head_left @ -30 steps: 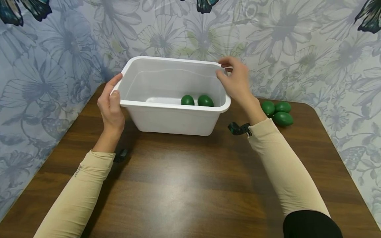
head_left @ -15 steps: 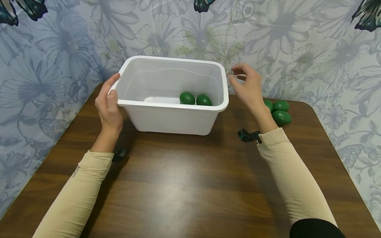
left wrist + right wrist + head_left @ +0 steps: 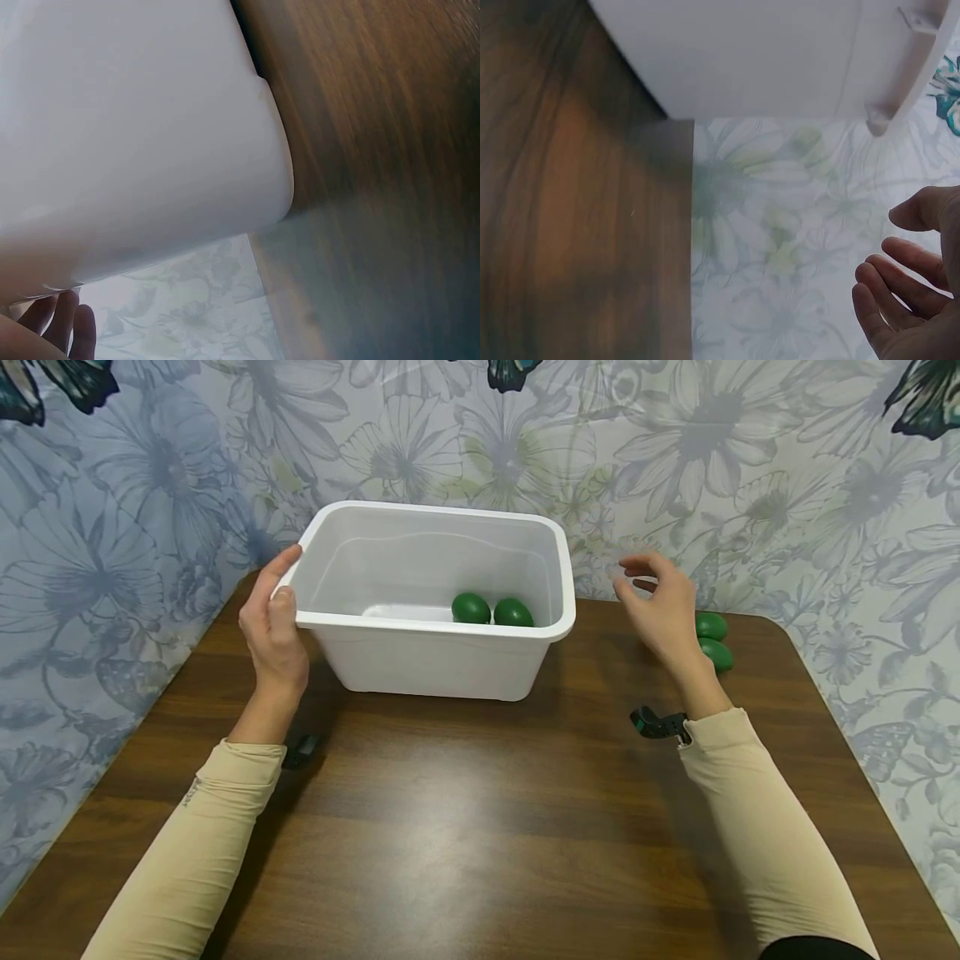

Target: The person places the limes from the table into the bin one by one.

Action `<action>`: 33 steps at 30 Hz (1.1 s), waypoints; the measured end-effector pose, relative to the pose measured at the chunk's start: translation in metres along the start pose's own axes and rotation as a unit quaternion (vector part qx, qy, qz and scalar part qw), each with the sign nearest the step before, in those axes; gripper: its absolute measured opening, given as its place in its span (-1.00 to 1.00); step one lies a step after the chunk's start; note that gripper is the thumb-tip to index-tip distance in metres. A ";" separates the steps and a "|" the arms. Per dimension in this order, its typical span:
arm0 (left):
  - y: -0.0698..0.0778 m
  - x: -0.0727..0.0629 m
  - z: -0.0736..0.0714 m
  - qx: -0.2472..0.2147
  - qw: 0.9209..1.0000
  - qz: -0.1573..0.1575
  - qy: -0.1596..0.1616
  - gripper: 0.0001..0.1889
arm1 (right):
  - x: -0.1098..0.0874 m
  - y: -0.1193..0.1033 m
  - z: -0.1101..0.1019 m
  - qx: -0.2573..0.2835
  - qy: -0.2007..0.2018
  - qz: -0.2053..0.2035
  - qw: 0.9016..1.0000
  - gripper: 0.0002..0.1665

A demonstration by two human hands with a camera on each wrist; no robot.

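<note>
A white plastic tub point(image 3: 427, 662) stands at the back of the table. Two glossy green oval fruits, perhaps limes or avocados, lie in its right part: one fruit point(image 3: 471, 608) on the left, the other fruit point(image 3: 513, 612) against it. My left hand point(image 3: 273, 631) grips the tub's left rim, thumb toward me; in the left wrist view, fingertips of that hand point(image 3: 64, 326) show at the tub's edge. To the right of the tub, apart from it, my right hand point(image 3: 663, 610) hangs in the air with loosely bent fingers, holding nothing.
Behind the right wrist, more green fruits point(image 3: 712, 653) lie on the brown wooden table point(image 3: 450, 827), partly hidden by the hand. A wall with a flower pattern point(image 3: 712, 452) rises behind the table's back edge.
My right hand has moved from the tub's right rim out to the right and slightly lower, toward the fruits on the table. The left hand keeps its grip; the tub barely shifts.
</note>
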State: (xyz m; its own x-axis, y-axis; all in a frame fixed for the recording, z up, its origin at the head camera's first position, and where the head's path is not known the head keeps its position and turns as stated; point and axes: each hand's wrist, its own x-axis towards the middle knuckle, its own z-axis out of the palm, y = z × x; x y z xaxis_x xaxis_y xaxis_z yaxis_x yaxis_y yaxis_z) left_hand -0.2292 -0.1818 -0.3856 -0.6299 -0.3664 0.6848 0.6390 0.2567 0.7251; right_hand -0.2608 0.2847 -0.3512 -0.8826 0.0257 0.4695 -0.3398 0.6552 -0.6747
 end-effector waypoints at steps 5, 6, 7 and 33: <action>0.001 -0.001 0.000 0.000 1.000 -0.002 -0.006 -0.39 | -0.010 0.016 -0.011 -0.017 -0.007 0.018 1.000 -0.61; 0.002 -0.001 0.001 0.000 1.000 -0.002 -0.008 -0.39 | -0.013 0.019 -0.014 -0.022 -0.009 0.022 0.999 -0.60; 0.002 0.000 0.001 0.001 1.000 -0.003 -0.010 -0.39 | -0.015 0.021 -0.017 -0.027 -0.009 0.026 0.999 -0.60; 0.000 0.001 -0.003 0.008 0.999 -0.036 -0.005 -0.39 | -0.051 0.071 -0.054 -0.090 -0.003 0.088 0.992 -0.53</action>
State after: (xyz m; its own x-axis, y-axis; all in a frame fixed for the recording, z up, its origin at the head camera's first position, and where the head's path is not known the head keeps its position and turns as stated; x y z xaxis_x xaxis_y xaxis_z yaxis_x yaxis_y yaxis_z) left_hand -0.2286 -0.1850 -0.3856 -0.6784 -0.3761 0.6311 0.5850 0.2432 0.7737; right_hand -0.2227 0.3706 -0.3925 -0.9252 0.1473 0.3496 -0.1174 0.7652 -0.6330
